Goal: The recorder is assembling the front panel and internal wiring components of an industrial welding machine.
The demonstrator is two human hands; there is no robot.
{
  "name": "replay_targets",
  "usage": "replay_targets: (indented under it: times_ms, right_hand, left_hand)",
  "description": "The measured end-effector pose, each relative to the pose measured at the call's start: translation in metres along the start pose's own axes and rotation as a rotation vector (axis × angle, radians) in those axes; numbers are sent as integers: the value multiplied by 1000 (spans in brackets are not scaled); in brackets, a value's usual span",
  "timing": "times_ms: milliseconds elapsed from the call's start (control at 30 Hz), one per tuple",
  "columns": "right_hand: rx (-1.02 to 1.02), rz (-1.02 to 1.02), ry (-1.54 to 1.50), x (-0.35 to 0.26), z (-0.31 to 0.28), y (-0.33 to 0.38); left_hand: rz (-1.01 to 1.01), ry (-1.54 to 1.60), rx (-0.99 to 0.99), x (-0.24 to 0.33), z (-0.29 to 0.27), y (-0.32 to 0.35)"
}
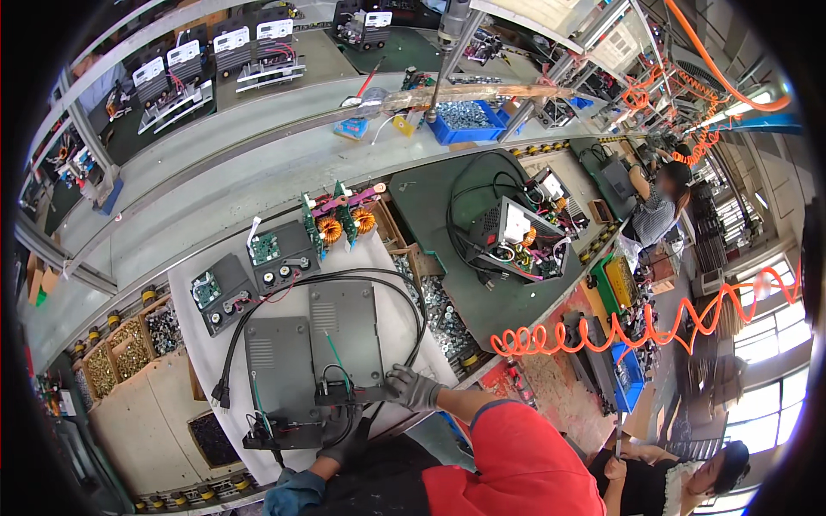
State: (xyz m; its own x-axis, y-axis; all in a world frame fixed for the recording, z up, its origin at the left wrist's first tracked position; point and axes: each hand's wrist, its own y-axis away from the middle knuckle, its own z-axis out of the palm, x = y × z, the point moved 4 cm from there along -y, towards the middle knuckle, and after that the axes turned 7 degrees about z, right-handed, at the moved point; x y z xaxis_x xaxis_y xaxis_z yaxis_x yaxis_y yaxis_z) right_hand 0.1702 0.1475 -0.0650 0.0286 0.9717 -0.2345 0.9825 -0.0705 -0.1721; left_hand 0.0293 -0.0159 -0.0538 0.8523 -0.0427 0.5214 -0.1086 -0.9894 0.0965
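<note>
Two black vented sheet-metal housings lie side by side in front of me, the left housing point(280, 357) and the right housing point(346, 322). Each has a short upturned end near me and a green wire on it. My right hand point(416, 389), in a grey glove, has its fingers curled at the near right corner of the right housing. Low beside the near ends is my left hand point(347, 445), dark-gloved, close to a black cable; its fingers are mostly hidden. A black power cord point(417, 314) loops round the housings, its plug point(221, 396) at the left.
Two small black panels with circuit boards point(264, 248) and boards with copper coils point(329, 229) stand beyond. A partly built unit point(516, 236) sits on a green mat to the right. Screw bins point(129, 348) lie left. An orange coiled hose point(585, 340) hangs at right; co-workers are nearby.
</note>
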Motion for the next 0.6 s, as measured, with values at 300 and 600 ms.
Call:
replay_targets:
  times_ms: [300,600]
  right_hand:
    - [-160,-21,-91,-17,25,-8]
    - [-267,-241,-98,2,87,-9]
  left_hand:
    - [-292,45,212,9,-7,19]
    - [-886,265,606,71,32,104]
